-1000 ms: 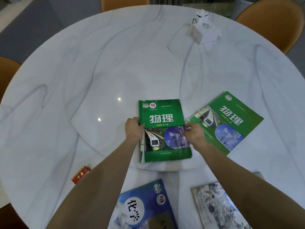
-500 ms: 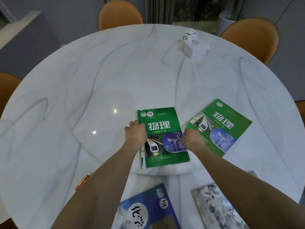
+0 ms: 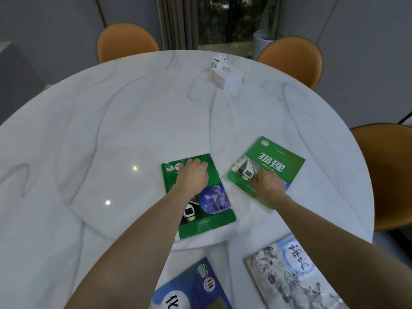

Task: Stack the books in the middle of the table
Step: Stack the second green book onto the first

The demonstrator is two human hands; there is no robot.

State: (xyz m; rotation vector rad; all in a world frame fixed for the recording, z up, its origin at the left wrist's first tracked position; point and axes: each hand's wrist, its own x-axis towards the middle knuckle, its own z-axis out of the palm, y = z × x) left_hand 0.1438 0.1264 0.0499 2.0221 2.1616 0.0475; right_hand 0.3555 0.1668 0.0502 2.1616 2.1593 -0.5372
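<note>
A green physics book (image 3: 214, 204) lies flat on the raised round centre plate of the white marble table (image 3: 111, 130). My left hand (image 3: 194, 175) rests palm down on its upper half, fingers spread. A second green physics book (image 3: 276, 161) lies tilted to the right of it. My right hand (image 3: 269, 186) is on that book's near left part, fingers curled onto the cover by its edge. A blue book (image 3: 196, 286) and a grey-white illustrated book (image 3: 289, 275) lie at the near table edge.
Small white boxes (image 3: 227, 76) stand at the far side of the table. Orange chairs stand around it: one at the back left (image 3: 124, 43), one at the back right (image 3: 294, 56), one at the right (image 3: 388, 170).
My left hand slid from the middle book's left edge up onto its cover. My right hand left that book's right edge and moved onto the second green book. The camera tilted up.
</note>
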